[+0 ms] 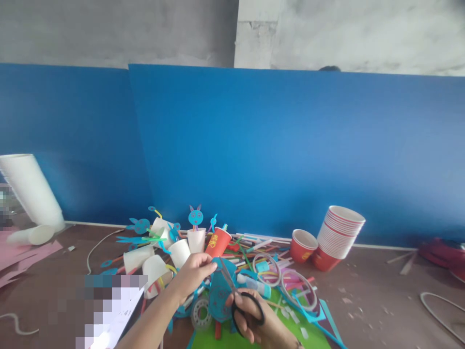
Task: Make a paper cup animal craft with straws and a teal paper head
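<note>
My left hand (pixel 192 276) pinches the top edge of a blue paper cutout (pixel 220 296), which has a face drawn on it. In my right hand (pixel 254 315) is a pair of scissors (pixel 228 277), fingers through the black handles. The blades point up and away, partly parted, and lie at the paper's upper edge close to my left fingertips. Below the cutout, a roll of clear tape (pixel 201 314) rests on the table. A bright green sheet (pixel 207 340) lies under my right hand.
Behind the hands stand white paper cups (pixel 179 252), a red cup (pixel 218 242) and blue animal cutouts (pixel 195 216). Tape rings (pixel 300 291) lie at right. Stacked red-and-white paper bowls (pixel 337 232) stand farther right, a tall white cup stack (pixel 32 191) at left. A blue partition (pixel 236 145) closes the back.
</note>
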`<act>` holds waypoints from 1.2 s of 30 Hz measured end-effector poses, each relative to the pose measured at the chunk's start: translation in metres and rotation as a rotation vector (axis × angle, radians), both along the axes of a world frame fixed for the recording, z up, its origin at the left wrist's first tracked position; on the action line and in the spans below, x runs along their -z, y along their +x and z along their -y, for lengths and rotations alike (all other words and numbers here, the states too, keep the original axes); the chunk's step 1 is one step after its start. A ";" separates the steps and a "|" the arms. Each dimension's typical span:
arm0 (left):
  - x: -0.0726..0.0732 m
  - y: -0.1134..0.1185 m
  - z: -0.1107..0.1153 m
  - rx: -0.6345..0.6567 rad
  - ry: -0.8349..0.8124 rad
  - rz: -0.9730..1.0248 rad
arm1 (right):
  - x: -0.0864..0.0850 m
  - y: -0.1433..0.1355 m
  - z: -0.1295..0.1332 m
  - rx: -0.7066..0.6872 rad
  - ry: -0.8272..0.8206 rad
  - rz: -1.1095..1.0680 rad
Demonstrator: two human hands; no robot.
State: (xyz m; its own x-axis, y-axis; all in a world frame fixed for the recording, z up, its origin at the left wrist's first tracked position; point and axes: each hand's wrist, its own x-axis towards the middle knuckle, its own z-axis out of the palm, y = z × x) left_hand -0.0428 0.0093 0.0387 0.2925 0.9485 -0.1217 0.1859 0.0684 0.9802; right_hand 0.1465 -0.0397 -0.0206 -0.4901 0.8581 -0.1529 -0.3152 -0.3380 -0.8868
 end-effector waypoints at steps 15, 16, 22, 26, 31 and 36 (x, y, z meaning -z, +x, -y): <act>0.004 0.018 0.008 -0.103 0.021 0.017 | -0.004 -0.005 0.000 0.143 0.071 0.010; 0.007 0.021 0.010 -0.134 0.033 0.031 | -0.003 -0.005 0.000 0.135 0.077 0.020; 0.016 0.032 0.015 -0.190 0.008 0.180 | 0.003 -0.006 -0.001 0.094 0.080 0.051; 0.014 0.030 0.017 -0.165 -0.021 0.204 | -0.001 -0.005 -0.001 0.088 0.054 0.066; 0.011 0.028 0.015 -0.113 -0.042 0.170 | -0.008 -0.006 0.000 0.109 0.070 0.067; 0.008 0.024 0.012 -0.084 -0.066 0.179 | -0.013 -0.005 0.002 0.126 0.052 0.059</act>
